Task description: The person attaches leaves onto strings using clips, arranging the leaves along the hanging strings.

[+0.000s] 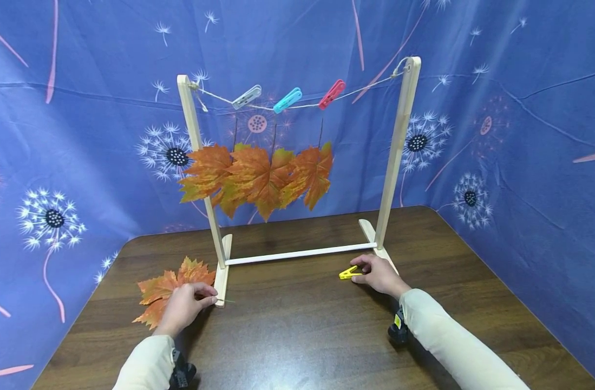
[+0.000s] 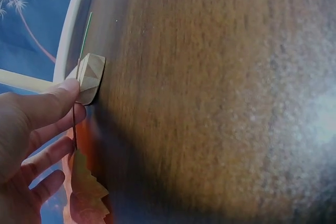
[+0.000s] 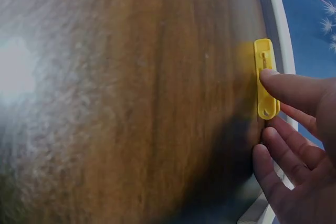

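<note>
My left hand [image 1: 186, 306] pinches the thin stem [image 2: 74, 127] of an orange maple leaf [image 1: 156, 291] between thumb and forefinger. The leaf's blade spreads out on the table's left side, beyond the hand, and the stem's green tip pokes past the fingertips. On the right, my right hand [image 1: 379, 275] holds a yellow clothespin [image 1: 347, 273] between thumb and fingers, low over the table. In the right wrist view the thumb presses on the flat side of the clothespin [image 3: 266, 103]; its far side is hidden.
A wooden frame [image 1: 396, 157] stands at the back, its white bottom bar [image 1: 302, 253] between two feet. On its sagging string hang three maple leaves [image 1: 265, 176] under a grey clothespin [image 1: 247, 97], a blue clothespin [image 1: 287, 100] and a red clothespin [image 1: 332, 94]. Blue patterned cloth [image 1: 521, 162] surrounds the table.
</note>
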The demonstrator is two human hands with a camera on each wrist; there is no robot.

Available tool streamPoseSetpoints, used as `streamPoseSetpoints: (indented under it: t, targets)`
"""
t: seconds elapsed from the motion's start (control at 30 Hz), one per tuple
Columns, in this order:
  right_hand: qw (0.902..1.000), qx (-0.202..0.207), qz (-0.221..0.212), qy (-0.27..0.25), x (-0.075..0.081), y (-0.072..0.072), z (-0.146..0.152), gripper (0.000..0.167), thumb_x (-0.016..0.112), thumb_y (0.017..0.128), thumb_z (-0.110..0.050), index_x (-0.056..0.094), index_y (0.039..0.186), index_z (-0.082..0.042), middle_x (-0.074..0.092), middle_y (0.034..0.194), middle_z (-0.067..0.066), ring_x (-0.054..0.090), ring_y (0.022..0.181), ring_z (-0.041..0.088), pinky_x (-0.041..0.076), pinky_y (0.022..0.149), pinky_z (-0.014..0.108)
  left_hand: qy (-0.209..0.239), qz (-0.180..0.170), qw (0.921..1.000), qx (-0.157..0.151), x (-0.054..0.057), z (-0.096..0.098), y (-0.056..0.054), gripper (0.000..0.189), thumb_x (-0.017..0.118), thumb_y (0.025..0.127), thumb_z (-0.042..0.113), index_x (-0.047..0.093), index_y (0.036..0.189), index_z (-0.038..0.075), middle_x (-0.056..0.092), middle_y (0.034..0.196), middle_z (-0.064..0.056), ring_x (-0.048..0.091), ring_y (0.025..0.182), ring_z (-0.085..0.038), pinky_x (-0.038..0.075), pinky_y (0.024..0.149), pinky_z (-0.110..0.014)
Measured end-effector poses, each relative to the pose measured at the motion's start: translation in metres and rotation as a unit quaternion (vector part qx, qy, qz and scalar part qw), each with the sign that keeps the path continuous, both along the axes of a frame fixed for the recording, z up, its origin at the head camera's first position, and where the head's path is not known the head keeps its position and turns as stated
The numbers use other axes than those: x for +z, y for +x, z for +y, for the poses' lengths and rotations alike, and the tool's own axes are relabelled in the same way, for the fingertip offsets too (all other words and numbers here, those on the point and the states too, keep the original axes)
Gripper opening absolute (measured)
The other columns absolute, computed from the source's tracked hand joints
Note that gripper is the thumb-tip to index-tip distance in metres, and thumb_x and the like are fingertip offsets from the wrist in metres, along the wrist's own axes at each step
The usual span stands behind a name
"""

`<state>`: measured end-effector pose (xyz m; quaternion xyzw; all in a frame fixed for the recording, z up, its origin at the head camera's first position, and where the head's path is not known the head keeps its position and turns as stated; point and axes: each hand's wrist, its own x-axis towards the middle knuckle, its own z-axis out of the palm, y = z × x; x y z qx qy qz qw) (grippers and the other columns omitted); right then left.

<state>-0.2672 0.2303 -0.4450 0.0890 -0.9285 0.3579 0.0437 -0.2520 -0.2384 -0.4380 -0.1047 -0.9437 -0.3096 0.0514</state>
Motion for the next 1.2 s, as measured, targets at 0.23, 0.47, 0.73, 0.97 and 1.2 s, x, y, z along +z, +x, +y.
streamPoseSetpoints:
  t: [0.23,0.47,0.73,0.97,1.2]
  targets:
    - [0.9996,0.008,0.019,0.019,-0.003,0.0,0.0,0.025,0.087,0.075,-0.005,0.073,0.096,-0.005,0.065,0.093,0.007,0.064,0.085,0.026,0.05,0.077,0.039,-0.01,-0.009,0.9999,0.002,0.002,0.001,0.001,0.008,0.081,0.085,0.007,0.075,0.085,0.012,0.072,0.08,0.001,0.062,0.073,-0.013,0.048,0.068,-0.036]
    - [0.9999,0.013,0.007,0.008,0.0,0.002,0.001,0.022,0.086,0.077,-0.006,0.072,0.094,-0.005,0.068,0.087,0.003,0.063,0.081,0.02,0.049,0.074,0.036,-0.015,-0.029,0.9994,-0.006,0.01,0.002,0.0,0.01,0.079,0.089,0.015,0.076,0.088,0.006,0.073,0.083,0.001,0.062,0.075,-0.013,0.048,0.068,-0.036]
    - [0.9981,0.005,-0.034,-0.051,0.008,0.006,0.003,0.021,0.081,0.085,-0.007,0.072,0.102,0.0,0.07,0.09,0.004,0.063,0.081,0.017,0.049,0.074,0.034,-0.015,0.014,0.9993,-0.031,0.02,0.006,-0.004,0.004,0.076,0.09,0.012,0.078,0.089,0.009,0.075,0.085,0.0,0.066,0.077,-0.014,0.05,0.068,-0.036]
    - [0.9972,-0.009,-0.017,-0.072,0.017,0.007,0.004,0.028,0.08,0.087,-0.013,0.071,0.109,0.002,0.068,0.091,0.006,0.061,0.081,0.016,0.048,0.072,0.03,-0.01,0.022,0.998,-0.059,0.032,0.014,-0.007,0.005,0.074,0.092,0.009,0.078,0.093,0.01,0.076,0.089,0.0,0.064,0.074,-0.013,0.049,0.067,-0.034]
    - [0.9963,-0.005,0.0,-0.086,0.04,0.008,0.005,0.027,0.081,0.087,-0.014,0.072,0.107,0.002,0.069,0.088,0.005,0.061,0.081,0.016,0.048,0.069,0.028,-0.007,0.05,0.996,-0.073,0.048,0.027,-0.011,0.005,0.073,0.093,0.009,0.077,0.096,0.006,0.074,0.08,0.0,0.056,0.064,-0.01,0.044,0.061,-0.03]
